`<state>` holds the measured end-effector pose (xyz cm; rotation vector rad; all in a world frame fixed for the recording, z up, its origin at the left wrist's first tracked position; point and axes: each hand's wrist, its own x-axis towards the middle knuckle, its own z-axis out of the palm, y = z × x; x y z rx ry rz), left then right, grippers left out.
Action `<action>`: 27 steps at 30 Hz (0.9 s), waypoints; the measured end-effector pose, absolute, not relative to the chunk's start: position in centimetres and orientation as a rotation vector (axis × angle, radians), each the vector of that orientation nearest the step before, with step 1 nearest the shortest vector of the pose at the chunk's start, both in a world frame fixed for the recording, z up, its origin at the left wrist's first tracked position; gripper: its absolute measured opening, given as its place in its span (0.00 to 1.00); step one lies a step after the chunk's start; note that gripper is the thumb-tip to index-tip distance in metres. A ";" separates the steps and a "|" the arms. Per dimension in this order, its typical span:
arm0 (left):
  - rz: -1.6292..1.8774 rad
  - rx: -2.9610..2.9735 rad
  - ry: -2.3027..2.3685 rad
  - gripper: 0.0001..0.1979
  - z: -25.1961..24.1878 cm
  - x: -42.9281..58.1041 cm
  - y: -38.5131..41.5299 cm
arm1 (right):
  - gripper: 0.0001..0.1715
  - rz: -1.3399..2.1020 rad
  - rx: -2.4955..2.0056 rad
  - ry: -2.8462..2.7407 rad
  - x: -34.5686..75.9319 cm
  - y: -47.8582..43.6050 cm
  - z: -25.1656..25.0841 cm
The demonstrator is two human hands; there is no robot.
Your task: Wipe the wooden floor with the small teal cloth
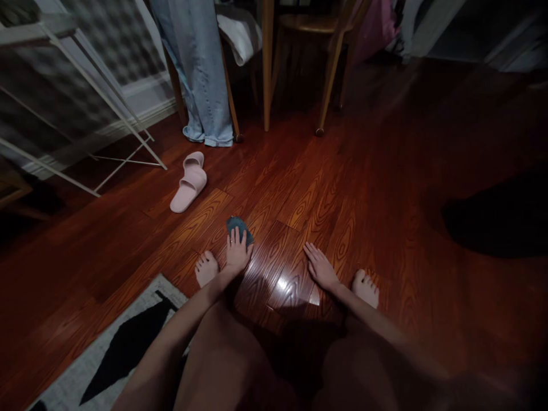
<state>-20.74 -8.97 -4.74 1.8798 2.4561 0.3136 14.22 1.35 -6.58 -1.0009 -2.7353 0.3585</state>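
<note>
Bare knees (222,348) fill the bottom of what I see from my end, with a grey-and-black rug (148,294) lying off to the left. Beyond them I look down on a glossy reddish-brown wood floor (295,182), its grain bold, a white glare shining between the hands. The left hand (238,251) rests with fingers spread over a dark blue-green cloth (235,221), which lies on the boards ahead of the left foot (206,269). The right hand (323,267) is flat, its fingers nearly together; I can't tell whether its palm touches the wood. Past the cloth sit pink slippers (189,191), near a white metal rack (145,144). Jeans (201,74) hang almost to the floor beside a wooden chair (306,24), and the room's right side falls into darkness.
</note>
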 end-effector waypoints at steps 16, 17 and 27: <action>0.212 2.509 1.375 0.45 -3.8 -16.1 -8.3 | 0.41 0.473 -0.913 -2.694 12.0 0.0 -3.6; 0.225 2.469 1.488 0.49 -4.0 -16.9 -8.4 | 0.39 0.490 -0.845 -2.721 11.3 -0.5 -3.3; 0.192 2.359 1.907 0.32 -4.6 -20.8 -9.2 | 0.28 0.379 -0.620 -2.927 9.4 -0.2 -4.0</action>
